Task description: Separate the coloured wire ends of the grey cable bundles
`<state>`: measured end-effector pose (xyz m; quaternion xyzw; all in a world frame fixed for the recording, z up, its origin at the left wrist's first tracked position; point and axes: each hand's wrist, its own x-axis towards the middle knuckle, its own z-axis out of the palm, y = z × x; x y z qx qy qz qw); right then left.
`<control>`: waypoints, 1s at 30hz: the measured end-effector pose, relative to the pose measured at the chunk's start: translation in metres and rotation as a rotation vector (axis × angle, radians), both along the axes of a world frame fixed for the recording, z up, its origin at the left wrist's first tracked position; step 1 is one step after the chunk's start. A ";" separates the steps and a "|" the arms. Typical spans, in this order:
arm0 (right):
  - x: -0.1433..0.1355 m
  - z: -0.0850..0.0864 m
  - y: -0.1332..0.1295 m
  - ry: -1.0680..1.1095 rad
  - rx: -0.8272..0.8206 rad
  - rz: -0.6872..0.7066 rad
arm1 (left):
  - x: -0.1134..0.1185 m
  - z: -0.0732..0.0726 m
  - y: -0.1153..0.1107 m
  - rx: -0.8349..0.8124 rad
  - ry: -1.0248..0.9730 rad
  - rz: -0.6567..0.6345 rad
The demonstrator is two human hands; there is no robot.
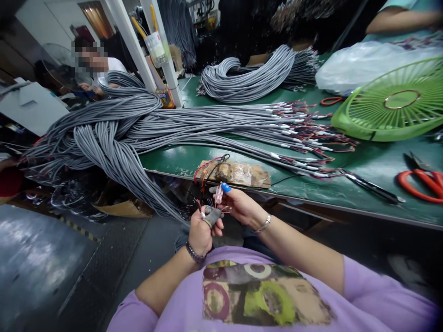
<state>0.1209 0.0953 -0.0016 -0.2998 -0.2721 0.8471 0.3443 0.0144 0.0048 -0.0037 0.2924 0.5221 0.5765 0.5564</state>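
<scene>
Close together in front of my body, both hands are at the table's near edge. My left hand [204, 228], with a grey cover on its thumb, is closed on the stripped end of a grey cable whose thin coloured wires [210, 203] fan out. Beside it, my right hand [238, 203], a blue cover on one fingertip, pinches a small pale pink connector [219, 193] at those wires. Just beyond my hands lies a worn wooden block [242, 174] with tape and red and black leads.
Long grey cables [207, 120] spread across the green table [367, 198]. Tweezers [375, 186], red-handled scissors [420, 182] and a green fan [391, 101] are at the right. A coiled bundle [247, 80] lies behind. People are at the back left and upper right.
</scene>
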 end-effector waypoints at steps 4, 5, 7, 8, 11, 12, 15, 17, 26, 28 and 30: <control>-0.001 -0.002 0.002 0.002 -0.002 -0.008 | 0.001 0.000 0.001 -0.031 0.011 -0.020; -0.001 -0.003 0.001 0.005 -0.006 -0.005 | 0.002 0.000 0.001 -0.028 0.012 -0.025; 0.000 -0.003 0.000 0.009 -0.024 0.005 | 0.001 0.000 0.000 -0.015 0.011 -0.033; 0.002 -0.003 -0.001 0.006 -0.038 0.019 | 0.001 0.000 -0.001 -0.008 0.010 -0.034; 0.009 -0.004 -0.004 -0.034 -0.066 0.108 | 0.000 -0.001 -0.005 -0.003 0.014 -0.030; 0.013 -0.005 -0.005 -0.064 -0.063 0.154 | -0.001 -0.003 -0.007 -0.006 0.018 -0.027; 0.022 -0.004 -0.007 -0.175 0.018 0.308 | -0.002 -0.008 -0.013 -0.010 0.045 -0.025; 0.026 -0.002 -0.008 -0.235 0.130 0.373 | -0.002 -0.010 -0.015 -0.010 0.072 -0.034; 0.026 0.011 -0.019 -0.463 0.700 0.431 | -0.004 -0.009 -0.012 -0.228 0.157 -0.388; 0.029 0.009 -0.019 -0.486 0.683 0.338 | -0.004 -0.008 -0.012 -0.214 0.134 -0.344; 0.033 0.006 -0.018 -0.499 0.581 0.233 | -0.004 -0.008 -0.012 -0.174 0.117 -0.244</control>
